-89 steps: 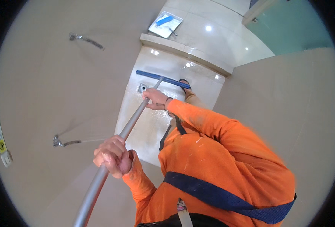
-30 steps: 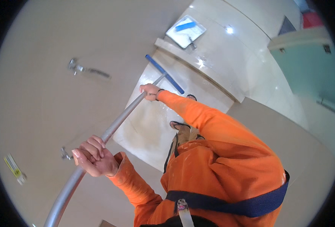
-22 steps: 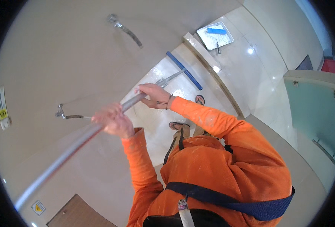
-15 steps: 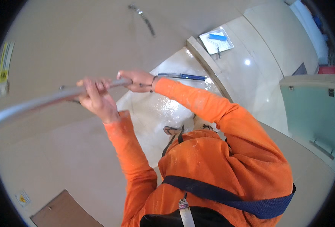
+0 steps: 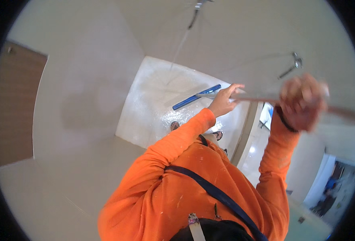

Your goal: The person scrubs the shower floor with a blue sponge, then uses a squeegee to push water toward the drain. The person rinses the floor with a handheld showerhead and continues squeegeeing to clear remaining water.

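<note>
Both my hands grip the long pole of a floor squeegee [image 5: 196,97], whose wide blue head rests on the wet white floor [image 5: 145,96]. My left hand [image 5: 224,100] is closed round the pole's lower part, close to the head. Further up, my right hand [image 5: 304,102] wraps round the pole [image 5: 259,97]; it is smeared by motion, and the pole's upper end runs out toward the right rim. My sandalled feet stand on the wet floor just behind the squeegee head.
A wall tap [image 5: 199,5] at the top lets a thin water stream fall to the floor. Another tap [image 5: 297,61] is on the wall to the right. A raised curb [image 5: 247,130] edges the wet floor. Beyond it lies a partly hidden tray [image 5: 266,114]. A brown door [image 5: 19,104] stands left.
My view has turned left. The pole has swung from pointing left to pointing right, and the squeegee head is now slanted the other way. My hands have moved right with it.
</note>
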`<state>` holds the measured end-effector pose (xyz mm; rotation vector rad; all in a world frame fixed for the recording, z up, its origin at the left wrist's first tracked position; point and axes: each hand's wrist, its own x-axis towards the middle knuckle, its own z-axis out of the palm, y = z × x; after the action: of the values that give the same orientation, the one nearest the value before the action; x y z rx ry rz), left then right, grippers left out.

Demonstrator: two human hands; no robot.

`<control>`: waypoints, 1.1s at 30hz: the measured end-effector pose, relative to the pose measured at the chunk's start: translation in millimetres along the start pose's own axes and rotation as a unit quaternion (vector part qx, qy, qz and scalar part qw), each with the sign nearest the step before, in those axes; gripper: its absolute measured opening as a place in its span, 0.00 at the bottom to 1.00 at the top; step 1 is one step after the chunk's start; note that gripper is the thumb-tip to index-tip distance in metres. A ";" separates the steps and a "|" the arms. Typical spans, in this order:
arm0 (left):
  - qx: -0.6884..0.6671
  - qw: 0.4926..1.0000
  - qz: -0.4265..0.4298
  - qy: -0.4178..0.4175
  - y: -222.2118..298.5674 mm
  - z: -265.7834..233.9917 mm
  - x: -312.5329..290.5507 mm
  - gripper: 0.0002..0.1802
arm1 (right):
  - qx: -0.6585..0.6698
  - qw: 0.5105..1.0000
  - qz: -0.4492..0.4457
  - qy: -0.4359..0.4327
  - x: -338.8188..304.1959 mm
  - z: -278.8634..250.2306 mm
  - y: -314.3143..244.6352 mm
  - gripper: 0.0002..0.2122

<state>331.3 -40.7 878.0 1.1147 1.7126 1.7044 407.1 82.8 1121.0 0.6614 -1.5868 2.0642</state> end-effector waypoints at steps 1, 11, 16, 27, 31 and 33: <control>0.009 0.999 -0.035 -0.031 -18.2 -8.1 -1.3 0.28 | 0.000 1.000 -0.012 -0.010 5.3 10.6 -18.5 0.12; 0.147 0.982 -0.054 0.103 -179.7 -139.9 -56.7 0.21 | -0.067 0.979 -0.012 0.195 27.8 37.0 -107.4 0.09; 0.288 0.931 -0.096 0.202 -233.6 -224.8 -46.7 0.23 | -0.120 0.967 0.077 0.211 -0.7 15.8 -31.5 0.10; 0.388 0.850 -0.187 0.304 -350.9 -137.7 34.9 0.18 | 0.008 0.948 0.087 0.307 -78.1 -140.5 159.5 0.05; 0.338 0.842 -0.332 0.256 -374.6 -100.5 62.2 0.21 | 0.013 0.935 0.149 0.320 -102.9 -195.6 152.1 0.08; 0.351 0.846 -0.350 0.195 -374.6 -94.7 65.7 0.21 | -0.029 0.932 0.179 0.314 -112.4 -207.4 143.1 0.09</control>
<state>139.1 -3.7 538.4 0.2520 2.6837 0.8696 386.6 243.3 897.4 -0.3284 -1.4338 2.1532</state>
